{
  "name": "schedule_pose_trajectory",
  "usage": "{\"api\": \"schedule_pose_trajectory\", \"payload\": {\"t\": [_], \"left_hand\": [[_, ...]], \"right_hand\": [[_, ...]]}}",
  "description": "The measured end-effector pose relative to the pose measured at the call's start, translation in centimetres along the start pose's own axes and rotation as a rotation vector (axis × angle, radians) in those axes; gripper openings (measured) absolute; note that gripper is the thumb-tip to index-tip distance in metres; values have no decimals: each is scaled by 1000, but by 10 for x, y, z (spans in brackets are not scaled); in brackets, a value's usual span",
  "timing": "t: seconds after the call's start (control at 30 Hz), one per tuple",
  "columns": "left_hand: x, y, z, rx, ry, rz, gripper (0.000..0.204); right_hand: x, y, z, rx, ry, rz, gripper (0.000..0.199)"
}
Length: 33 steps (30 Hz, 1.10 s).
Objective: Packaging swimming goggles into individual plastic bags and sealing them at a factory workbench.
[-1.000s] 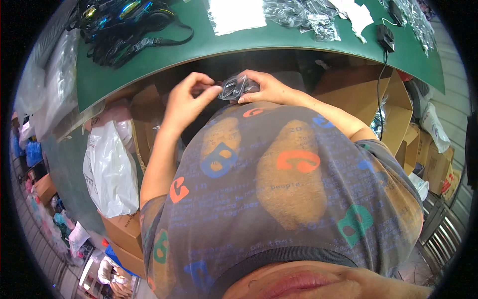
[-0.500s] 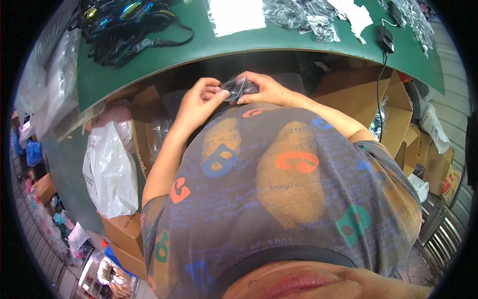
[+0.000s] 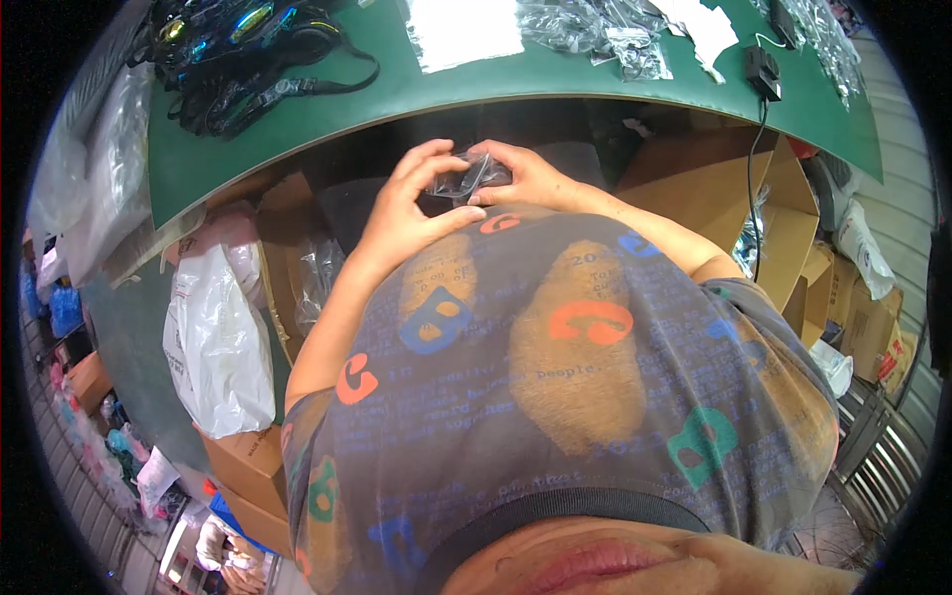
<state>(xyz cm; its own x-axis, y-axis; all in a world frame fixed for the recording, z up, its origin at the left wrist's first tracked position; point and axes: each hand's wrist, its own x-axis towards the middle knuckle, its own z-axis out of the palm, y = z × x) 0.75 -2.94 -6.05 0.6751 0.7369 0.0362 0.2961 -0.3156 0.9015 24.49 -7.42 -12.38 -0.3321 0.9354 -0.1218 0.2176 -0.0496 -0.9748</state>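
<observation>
Green surface up front, and just short of its edge the right hand grips a clear plastic bag, the left hand arched wide around its left side.

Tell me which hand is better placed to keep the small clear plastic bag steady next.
Probably the right: the right hand holds the clear plastic bag from its right side, while the left hand has its thumb and fingers spread apart at the bag's left side.
</observation>
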Motion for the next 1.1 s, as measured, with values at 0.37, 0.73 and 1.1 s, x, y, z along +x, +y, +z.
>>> {"api": "schedule_pose_trajectory", "payload": {"t": [0.37,0.73,1.1], "left_hand": [[25,4,27,-166,95,26,12],[51,28,35,-9,10,165,12],[53,24,43,-121,-114,89,18]], "right_hand": [[-22,-10,-28,101,99,-61,49],[-49,-57,-57,-199,304,-202,19],[-61,-40,-50,95,382,-194,14]]}}
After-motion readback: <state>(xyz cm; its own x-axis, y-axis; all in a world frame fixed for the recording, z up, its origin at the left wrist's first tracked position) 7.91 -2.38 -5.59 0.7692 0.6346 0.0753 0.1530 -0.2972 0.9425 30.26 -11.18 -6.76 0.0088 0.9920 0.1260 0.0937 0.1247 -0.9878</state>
